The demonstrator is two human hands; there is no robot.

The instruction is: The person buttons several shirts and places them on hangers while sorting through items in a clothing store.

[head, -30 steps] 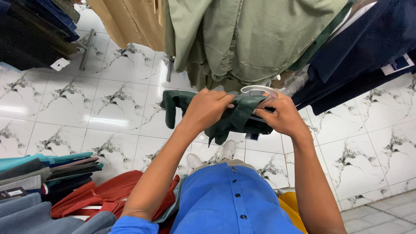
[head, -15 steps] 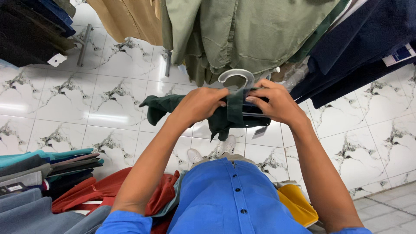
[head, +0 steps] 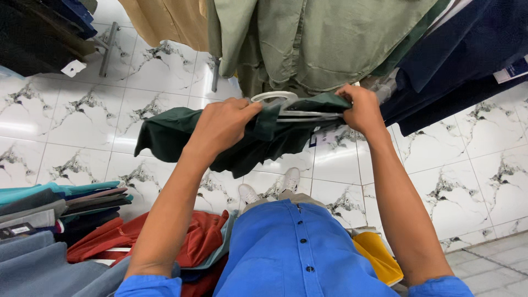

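Observation:
I hold a dark green garment [head: 170,132] on a white plastic hanger [head: 275,97] in front of me. My left hand [head: 223,125] grips the bunched fabric at the hanger's left side. My right hand [head: 360,107] pinches the fabric and the hanger's right end. The garment's sleeve hangs off to the left. A paper tag [head: 330,135] dangles below the garment near my right hand. The hanger's hook points up toward the hanging clothes.
Pale green shirts [head: 324,38], tan garments [head: 170,19] and navy clothes [head: 462,49] hang above. Stacks of folded clothes [head: 60,203] sit at lower left, with a red garment [head: 181,242] and a yellow one [head: 377,256] near my legs. White marbled tile floor [head: 71,115] lies below.
Both hands have lifted the green garment and hanger upward toward the hanging clothes, and the fabric has spread wider to the left.

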